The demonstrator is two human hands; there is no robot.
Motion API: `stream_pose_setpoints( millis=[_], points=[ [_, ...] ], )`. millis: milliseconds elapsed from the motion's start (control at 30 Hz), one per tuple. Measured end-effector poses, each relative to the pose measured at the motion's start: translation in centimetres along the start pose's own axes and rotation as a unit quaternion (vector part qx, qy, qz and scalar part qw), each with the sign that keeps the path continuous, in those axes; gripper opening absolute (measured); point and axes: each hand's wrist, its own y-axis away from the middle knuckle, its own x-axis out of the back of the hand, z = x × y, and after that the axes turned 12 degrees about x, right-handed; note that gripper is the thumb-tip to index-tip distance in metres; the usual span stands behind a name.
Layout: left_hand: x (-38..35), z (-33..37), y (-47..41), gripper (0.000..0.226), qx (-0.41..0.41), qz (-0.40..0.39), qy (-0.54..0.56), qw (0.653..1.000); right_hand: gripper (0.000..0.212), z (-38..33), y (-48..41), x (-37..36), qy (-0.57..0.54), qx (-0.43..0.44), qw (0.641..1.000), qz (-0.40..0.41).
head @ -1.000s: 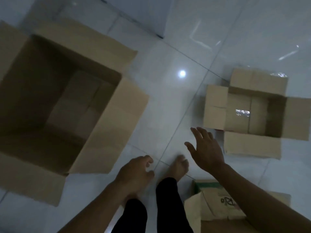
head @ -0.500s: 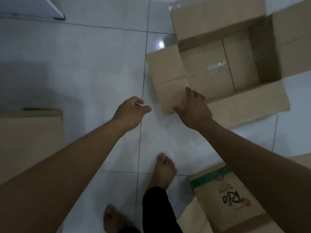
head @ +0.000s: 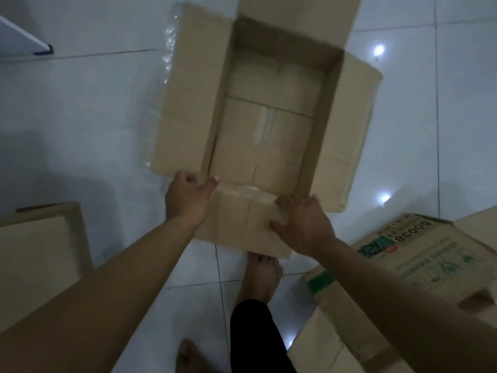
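An open, empty brown cardboard box [head: 269,125] lies on the white tiled floor in front of me, its four flaps spread outward. The near flap [head: 242,219] points toward my feet. My left hand [head: 185,197] grips the left corner of that flap, thumb over the fold line. My right hand [head: 301,224] holds the flap's right side, fingers curled over its surface near the box's near right corner.
A printed cardboard box [head: 419,265] with green markings lies at the lower right. Another box's flap [head: 40,254] sits at the left edge. Clear plastic wrap [head: 161,90] lies beside the open box's left flap. My bare feet [head: 262,278] stand just below the near flap.
I have stepped closer and the box now fills the view's centre. Both hands went from reaching, the right just touching a flap, to holding the near flap.
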Motion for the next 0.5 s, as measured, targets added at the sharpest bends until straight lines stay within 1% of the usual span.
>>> stream_pose_setpoints(
  millis=[100,200,267,300,333,367,400,433,500],
  points=[
    [-0.5,-2.7,0.9,0.049,0.075,-0.011,0.035,0.997,0.052,0.2,0.9,-1.2,0.021,0.028,0.999,0.0],
    [-0.5,-4.9,1.2,0.044,0.105,-0.012,0.072,0.992,0.053,-0.1,1.1,-1.5,0.033,0.036,0.999,0.001],
    [-0.2,-5.7,1.1,0.046,0.132,-0.023,0.102,0.986,0.048,0.0,1.5,-1.5,0.022,0.04,0.998,0.041],
    [0.0,-5.9,0.9,0.048,0.145,-0.038,0.124,0.981,0.045,0.2,1.8,-1.4,0.006,0.029,0.996,0.082],
    [0.3,-6.0,0.8,0.046,0.159,-0.059,0.15,0.974,0.043,0.4,2.1,-1.2,-0.017,0.002,0.991,0.133],
    [0.5,-6.1,0.7,0.038,0.167,-0.081,0.175,0.967,0.043,0.8,2.3,-1.0,-0.039,-0.041,0.981,0.185],
    [0.8,-6.2,0.7,0.028,0.174,-0.097,0.197,0.96,0.048,1.4,2.5,-0.9,-0.053,-0.093,0.968,0.228],
    [0.9,-6.4,0.8,0.022,0.182,-0.108,0.214,0.954,0.058,2.1,2.6,-0.7,-0.062,-0.147,0.954,0.253],
    [1.0,-6.9,1.1,0.02,0.206,-0.125,0.239,0.941,0.084,3.8,2.5,-0.4,-0.093,-0.239,0.933,0.252]
  ],
)
